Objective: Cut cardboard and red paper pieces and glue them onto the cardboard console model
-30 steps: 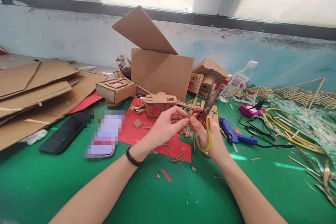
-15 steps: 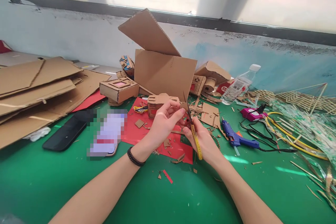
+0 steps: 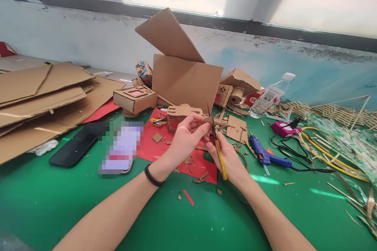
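Scissors [image 3: 218,150] in right hand [image 3: 231,161], blades up and away, at left hand's [image 3: 185,138] scrap [image 3: 209,120]

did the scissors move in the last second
Yes. The scissors in the right hand have turned edge-on, and their blades have swung left, away from the blue glue gun and toward the cardboard camera.

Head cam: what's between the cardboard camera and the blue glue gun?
The right hand with yellow-handled scissors, then a flat cardboard offcut on the mat. Head view.
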The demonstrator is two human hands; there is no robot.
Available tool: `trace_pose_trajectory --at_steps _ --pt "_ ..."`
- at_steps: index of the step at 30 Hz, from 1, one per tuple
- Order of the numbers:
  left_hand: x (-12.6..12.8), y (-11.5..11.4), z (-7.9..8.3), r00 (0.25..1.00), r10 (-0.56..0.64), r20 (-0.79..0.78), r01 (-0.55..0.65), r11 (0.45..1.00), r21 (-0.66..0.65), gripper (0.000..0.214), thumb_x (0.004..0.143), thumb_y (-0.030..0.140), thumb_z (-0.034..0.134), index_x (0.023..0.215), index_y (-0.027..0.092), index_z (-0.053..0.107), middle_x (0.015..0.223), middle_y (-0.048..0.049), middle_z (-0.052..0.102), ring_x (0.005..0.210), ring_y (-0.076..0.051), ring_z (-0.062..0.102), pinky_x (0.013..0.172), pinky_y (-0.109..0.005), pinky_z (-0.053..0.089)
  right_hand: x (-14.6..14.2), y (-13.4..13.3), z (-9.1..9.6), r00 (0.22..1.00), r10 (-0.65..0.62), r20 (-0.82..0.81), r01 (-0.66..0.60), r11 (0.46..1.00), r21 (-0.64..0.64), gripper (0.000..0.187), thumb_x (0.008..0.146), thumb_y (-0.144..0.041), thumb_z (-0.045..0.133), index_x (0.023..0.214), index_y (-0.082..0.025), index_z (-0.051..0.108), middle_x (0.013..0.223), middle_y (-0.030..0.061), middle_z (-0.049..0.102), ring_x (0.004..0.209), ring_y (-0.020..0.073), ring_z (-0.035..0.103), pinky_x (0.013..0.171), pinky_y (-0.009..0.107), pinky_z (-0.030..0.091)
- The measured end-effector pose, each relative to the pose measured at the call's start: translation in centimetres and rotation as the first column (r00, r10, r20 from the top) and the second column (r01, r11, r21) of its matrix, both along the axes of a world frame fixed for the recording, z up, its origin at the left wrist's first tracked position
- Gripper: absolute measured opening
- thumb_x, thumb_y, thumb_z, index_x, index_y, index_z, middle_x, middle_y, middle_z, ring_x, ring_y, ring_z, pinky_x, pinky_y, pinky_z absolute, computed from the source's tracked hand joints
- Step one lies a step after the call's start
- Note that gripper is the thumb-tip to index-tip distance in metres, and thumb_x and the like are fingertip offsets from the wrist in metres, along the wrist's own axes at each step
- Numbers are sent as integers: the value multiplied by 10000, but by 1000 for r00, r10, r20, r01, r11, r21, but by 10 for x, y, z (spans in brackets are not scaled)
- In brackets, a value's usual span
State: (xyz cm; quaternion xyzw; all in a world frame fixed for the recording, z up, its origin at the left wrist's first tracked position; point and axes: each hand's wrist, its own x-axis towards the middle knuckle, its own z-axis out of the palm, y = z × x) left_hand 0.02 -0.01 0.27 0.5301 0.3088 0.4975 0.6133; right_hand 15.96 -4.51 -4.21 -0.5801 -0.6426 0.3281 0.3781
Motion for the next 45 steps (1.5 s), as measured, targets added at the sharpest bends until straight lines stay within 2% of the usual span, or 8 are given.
trace_pose_trajectory --at_steps 5,13,21,25,30,34,41,45 --pt "0 0 0 1000 -5 16 5 1000 10 218 877 326 741 914 198 569 808 28 616 616 -94 635 625 -225 529 1 1 -2 1000 10 2 -10 1000 2 272 951 -524 570 973 -260 505 760 -6 611 775 226 597 768 348 483" --pt "1 3 -3 1000 -23 2 23 999 32 205 877 329 735 902 202 576 819 18 649 630 -106 655 633 -234 545 0 2 -4 998 -31 52 29 999 32 298 969 -560 533 980 -263 540 740 7 641 697 215 579 709 335 486" --pt "0 4 -4 999 -26 -24 27 999 43 208 908 351 714 919 191 581 827 16 646 629 -100 655 634 -223 530 3 2 -10 978 -127 165 112 989 94 344 965 -594 535 883 -263 490 680 -23 592 577 167 459 578 282 373" --pt "1 4 -6 999 -28 -41 31 998 59 243 936 413 689 959 188 599 814 12 636 626 -111 650 630 -239 539 3 1 -9 965 -145 219 122 986 112 338 975 -578 527 864 -265 464 646 -39 561 557 158 433 573 272 351" --pt "2 3 -7 999 -33 -36 36 997 72 262 930 432 698 919 186 608 793 -5 663 698 -133 663 644 -232 564 1 -1 -9 980 -95 174 81 993 86 372 990 -613 477 854 -267 466 678 -12 591 590 178 489 596 290 383" --pt "2 2 -7 997 -67 -33 69 996 52 266 929 420 699 873 184 588 767 -7 667 696 -137 657 618 -231 572 0 0 -7 990 -54 127 45 997 70 415 995 -662 442 928 -257 505 753 8 630 631 187 526 620 299 408" --pt "1 3 -6 998 -66 -20 67 996 60 252 925 391 703 869 175 586 755 9 658 646 -104 639 642 -214 561 -1 1 -5 980 -94 177 90 995 31 520 962 -752 372 940 -257 528 608 -24 547 534 187 479 559 301 358" --pt "-2 5 -6 996 -89 -33 91 992 86 233 939 386 691 899 176 601 768 9 660 653 -107 653 652 -217 564 0 -1 -5 978 -94 187 87 995 45 486 970 -726 399 907 -258 513 610 -22 574 529 183 503 560 297 379"
